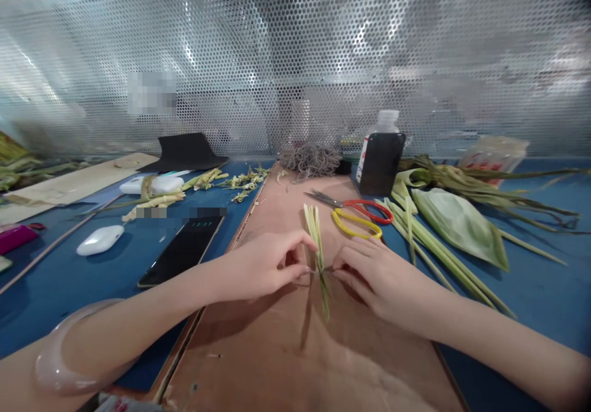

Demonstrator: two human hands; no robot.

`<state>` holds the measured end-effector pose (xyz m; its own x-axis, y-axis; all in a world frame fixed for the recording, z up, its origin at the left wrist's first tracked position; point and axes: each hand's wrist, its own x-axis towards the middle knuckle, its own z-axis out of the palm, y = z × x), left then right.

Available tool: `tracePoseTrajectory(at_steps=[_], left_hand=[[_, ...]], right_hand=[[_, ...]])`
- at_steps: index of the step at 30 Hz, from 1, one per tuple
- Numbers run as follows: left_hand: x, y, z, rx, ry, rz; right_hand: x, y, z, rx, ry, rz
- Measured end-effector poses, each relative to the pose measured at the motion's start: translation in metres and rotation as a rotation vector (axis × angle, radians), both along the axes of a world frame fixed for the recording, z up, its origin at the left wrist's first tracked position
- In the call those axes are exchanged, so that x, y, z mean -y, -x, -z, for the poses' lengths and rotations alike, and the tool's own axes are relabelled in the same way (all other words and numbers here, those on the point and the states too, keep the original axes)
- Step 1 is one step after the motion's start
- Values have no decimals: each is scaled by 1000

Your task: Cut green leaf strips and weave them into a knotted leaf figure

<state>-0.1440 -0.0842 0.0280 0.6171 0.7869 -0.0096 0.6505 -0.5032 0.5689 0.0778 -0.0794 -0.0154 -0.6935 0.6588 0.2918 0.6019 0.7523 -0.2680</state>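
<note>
A thin bundle of pale green leaf strips (318, 249) rises at a slant over the brown board (240, 363), between my two hands. My left hand (281, 261) is closed in a pinch at the bundle's left side, its index finger resting against the strips. On the other side my right hand (369, 270) also pinches, fingertips close to the bundle. What looks like a fine thread crosses the strips between both pinches; it is barely visible. Scissors (353, 209) with one red and one yellow handle lie just beyond my right hand.
Behind lies a tangled heap of grey thread (311, 161). A phone (184, 252) and a white earphone case (100, 241) lie left. At right are a bottle (388, 119), a dark phone-like slab (381, 164), leaf stalks (443, 255) and a broad leaf (462, 224). Perforated metal panel (221, 61) stands behind.
</note>
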Motion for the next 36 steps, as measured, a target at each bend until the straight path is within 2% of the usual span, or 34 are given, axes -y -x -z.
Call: tracePoseTrajectory(at_steps=[4, 7, 9, 11, 15, 18, 24, 28, 31, 36], left_hand=[[-9, 5, 1, 63, 118, -15], [-13, 7, 3, 163, 305, 37], [-14, 7, 4, 197, 374, 59], [-13, 7, 4, 171, 366, 51], [-10, 5, 6, 98, 249, 27], [-7, 3, 8, 57, 158, 48], [-7, 3, 10, 1, 35, 42], [-7, 1, 9, 49, 52, -32], [-5, -1, 6, 150, 79, -102], [0, -5, 3, 275, 99, -99]], right_hand=[[-2, -4, -1, -136, 167, 20], [-5, -6, -3, -270, 403, -25], [-6, -7, -6, -326, 579, -63], [-7, -8, -9, -353, 707, -68], [-8, -11, -15, -408, 841, -73], [-9, -13, -15, -427, 893, -86], [-11, -8, -7, -438, 880, -51], [-10, -4, -6, -508, 882, -47], [-10, -3, -6, -527, 821, -48], [-10, 0, -5, -594, 859, -111]])
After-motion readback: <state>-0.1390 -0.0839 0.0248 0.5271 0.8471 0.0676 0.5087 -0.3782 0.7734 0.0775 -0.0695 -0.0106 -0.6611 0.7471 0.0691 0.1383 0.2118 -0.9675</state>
